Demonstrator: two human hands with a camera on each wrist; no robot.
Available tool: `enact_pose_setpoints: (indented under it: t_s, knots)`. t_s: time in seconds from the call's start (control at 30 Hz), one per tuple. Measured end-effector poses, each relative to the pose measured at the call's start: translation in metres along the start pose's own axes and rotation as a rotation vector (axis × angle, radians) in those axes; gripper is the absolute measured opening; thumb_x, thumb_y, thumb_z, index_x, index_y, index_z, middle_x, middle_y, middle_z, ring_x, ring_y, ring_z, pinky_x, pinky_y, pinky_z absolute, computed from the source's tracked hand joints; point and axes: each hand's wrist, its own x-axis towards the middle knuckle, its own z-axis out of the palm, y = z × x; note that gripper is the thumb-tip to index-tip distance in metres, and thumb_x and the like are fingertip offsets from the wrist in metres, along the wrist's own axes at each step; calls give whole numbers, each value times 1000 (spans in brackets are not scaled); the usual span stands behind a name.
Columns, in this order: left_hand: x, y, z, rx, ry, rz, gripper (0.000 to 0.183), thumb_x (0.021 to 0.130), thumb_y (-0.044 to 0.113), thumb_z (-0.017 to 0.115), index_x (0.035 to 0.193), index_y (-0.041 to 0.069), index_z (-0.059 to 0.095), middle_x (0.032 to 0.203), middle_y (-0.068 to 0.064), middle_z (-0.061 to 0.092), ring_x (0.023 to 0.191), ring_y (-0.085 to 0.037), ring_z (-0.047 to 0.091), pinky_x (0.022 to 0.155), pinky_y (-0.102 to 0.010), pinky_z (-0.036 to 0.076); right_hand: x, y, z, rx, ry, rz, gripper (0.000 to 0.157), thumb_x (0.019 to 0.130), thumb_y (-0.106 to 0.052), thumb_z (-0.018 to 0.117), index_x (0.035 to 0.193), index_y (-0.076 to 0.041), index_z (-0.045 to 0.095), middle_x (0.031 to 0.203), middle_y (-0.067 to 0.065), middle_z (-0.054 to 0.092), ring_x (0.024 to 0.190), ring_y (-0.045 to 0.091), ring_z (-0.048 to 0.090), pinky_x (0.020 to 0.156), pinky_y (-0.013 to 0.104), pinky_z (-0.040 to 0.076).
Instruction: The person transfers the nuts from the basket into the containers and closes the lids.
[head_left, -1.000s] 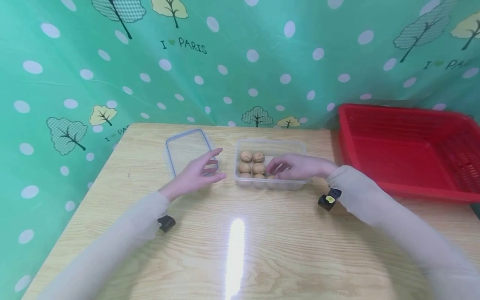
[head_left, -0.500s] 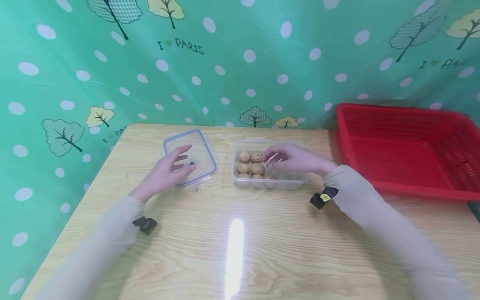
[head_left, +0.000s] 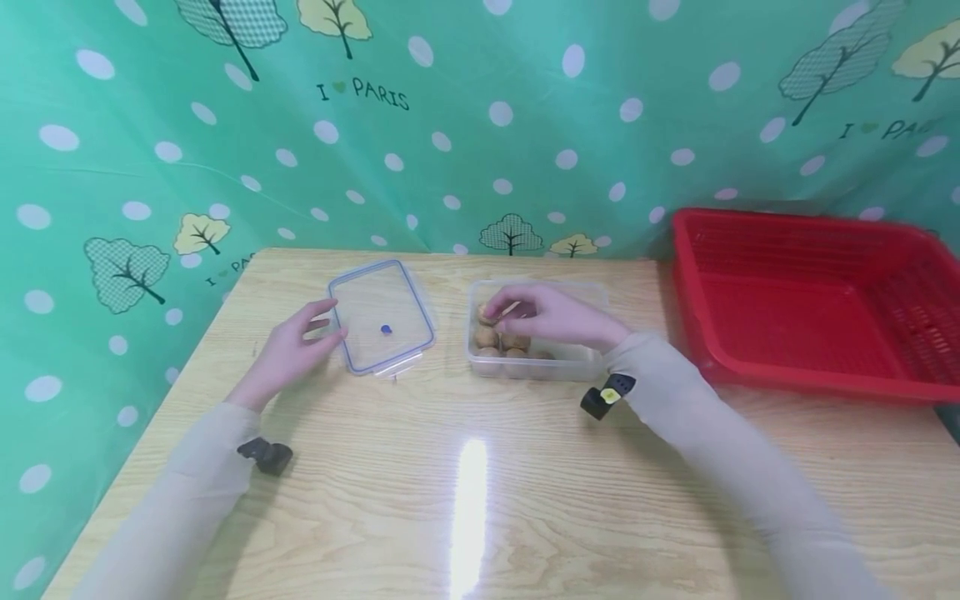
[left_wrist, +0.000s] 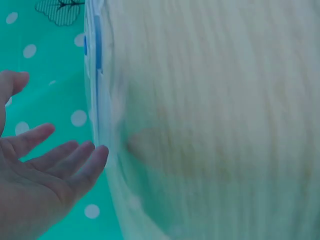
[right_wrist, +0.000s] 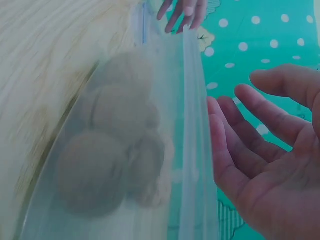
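Several walnuts [head_left: 486, 337] sit in rows in the left part of a clear plastic box [head_left: 577, 368]. Over them hovers my right hand [head_left: 558, 315], its loosely bent fingers hiding some of the back walnuts. The right wrist view shows that hand [right_wrist: 270, 155] above the rim with nothing between thumb and fingers, and walnuts [right_wrist: 92, 172] blurred through the wall. My left hand [head_left: 288, 354] is held with fingers apart at the left edge of a clear lid [head_left: 375, 300] with a blue seal. It is empty in the left wrist view too.
A large red plastic basket [head_left: 798, 379] stands right of the box. On the lid shows a small blue spot [head_left: 386, 329]. The wooden table [head_left: 360, 500] ends at a green dotted cloth [head_left: 450, 108] behind and on the left.
My left hand has drawn back leftward from between lid and box to the lid's left edge. My right hand has risen from inside the box and shifted left over the walnuts.
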Motion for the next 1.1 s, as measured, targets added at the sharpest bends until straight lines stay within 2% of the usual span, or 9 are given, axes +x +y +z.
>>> enact_pose_setpoints:
  t_s: [0.17, 0.27, 0.47, 0.63, 0.7, 0.87, 0.93, 1.1]
  knots:
    - [-1, -11, -2, 16, 18, -14, 60, 98, 25, 58, 145, -5, 35, 148, -29, 32, 127, -50, 39, 99, -58, 39, 12, -8, 8, 38, -3, 11, 26, 95, -8, 57, 120, -4, 61, 121, 12, 60, 108, 24, 59, 93, 36, 47]
    - [0, -16, -3, 9, 18, -38, 60, 98, 23, 59, 145, -5, 34, 147, -30, 32, 127, -50, 40, 99, -58, 39, 21, -11, 13, 43, 6, 14, 25, 95, -7, 57, 119, -6, 61, 120, 10, 60, 107, 21, 59, 94, 35, 46]
    - [-1, -19, -5, 1, -49, -112, 69, 98, 27, 58, 150, -3, 24, 146, -36, 29, 131, -50, 34, 103, -58, 34, 38, -17, 23, 59, 41, 46, 26, 95, -10, 59, 122, -10, 60, 119, 2, 59, 104, 15, 59, 94, 33, 46]
    - [-3, -16, -6, -99, -85, -157, 75, 97, 28, 59, 152, -1, 17, 150, -34, 22, 136, -48, 25, 107, -58, 28, 51, -22, 28, 85, 97, 49, 32, 95, -11, 59, 126, -9, 57, 124, 2, 56, 107, 16, 59, 95, 32, 44]
    - [-4, -16, -6, -140, -88, -163, 76, 97, 26, 61, 152, -1, 17, 151, -33, 20, 137, -47, 24, 107, -58, 27, 56, -23, 30, 127, 112, 62, 33, 94, -11, 59, 127, -9, 55, 126, 3, 54, 109, 17, 58, 91, 33, 45]
    - [-3, -19, -4, -182, -101, -142, 78, 95, 24, 64, 152, 0, 17, 151, -33, 20, 137, -48, 23, 107, -58, 27, 68, -24, 35, 199, 125, 87, 38, 93, -11, 60, 130, -6, 53, 132, 8, 51, 112, 20, 56, 92, 33, 45]
    - [-2, -20, -4, -191, -108, -135, 80, 94, 23, 65, 152, -1, 16, 152, -33, 18, 137, -48, 22, 108, -57, 26, 74, -24, 37, 174, 129, 89, 39, 93, -11, 60, 131, -5, 52, 133, 11, 51, 113, 20, 55, 98, 33, 42]
    - [-3, -20, -4, -221, -111, -150, 85, 93, 20, 66, 153, -2, 11, 153, -32, 16, 139, -45, 20, 111, -52, 24, 91, -23, 41, 120, 145, 127, 41, 93, -16, 60, 132, -8, 52, 137, 13, 50, 121, 22, 49, 103, 39, 38]
